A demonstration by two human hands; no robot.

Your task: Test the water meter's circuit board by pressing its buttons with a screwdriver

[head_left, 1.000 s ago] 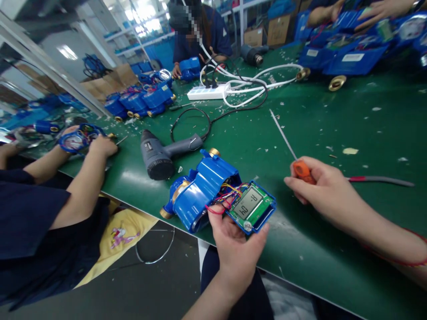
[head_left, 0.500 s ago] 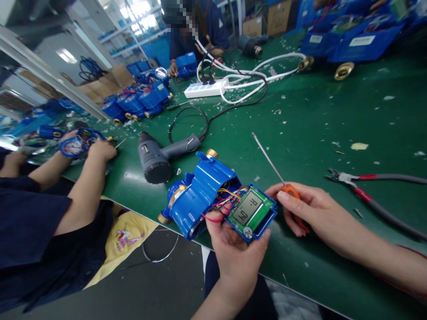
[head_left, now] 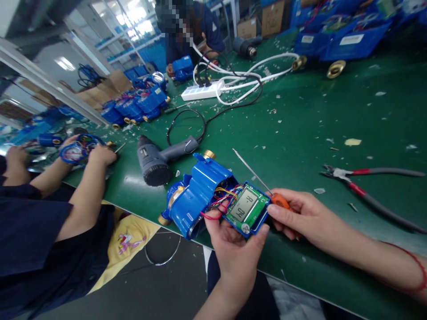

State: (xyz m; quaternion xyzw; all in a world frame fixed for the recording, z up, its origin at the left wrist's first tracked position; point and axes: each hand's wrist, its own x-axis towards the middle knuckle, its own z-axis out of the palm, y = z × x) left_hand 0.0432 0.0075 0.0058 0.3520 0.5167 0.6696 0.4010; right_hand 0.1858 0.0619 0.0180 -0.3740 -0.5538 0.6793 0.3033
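My left hand (head_left: 235, 249) grips a green circuit board with an LCD (head_left: 246, 208), set in a blue frame and joined by coloured wires to an opened blue water meter (head_left: 196, 192) at the near table edge. My right hand (head_left: 302, 218) is closed on a screwdriver with an orange handle (head_left: 279, 201). Its thin metal shaft (head_left: 251, 169) points up and left, away from me. The handle touches the right edge of the board's frame.
Red-handled pliers (head_left: 363, 184) lie to the right on the green table (head_left: 300, 124). A grey heat gun (head_left: 160, 158) lies left of the meter, a white power strip (head_left: 200, 91) and cables behind. A co-worker's arms (head_left: 86, 178) work at left; another person sits across. Blue meters are piled at the back.
My right hand has brought the screwdriver left and nearer, from beside the pliers over to the board's right edge. The left hand keeps holding the board.
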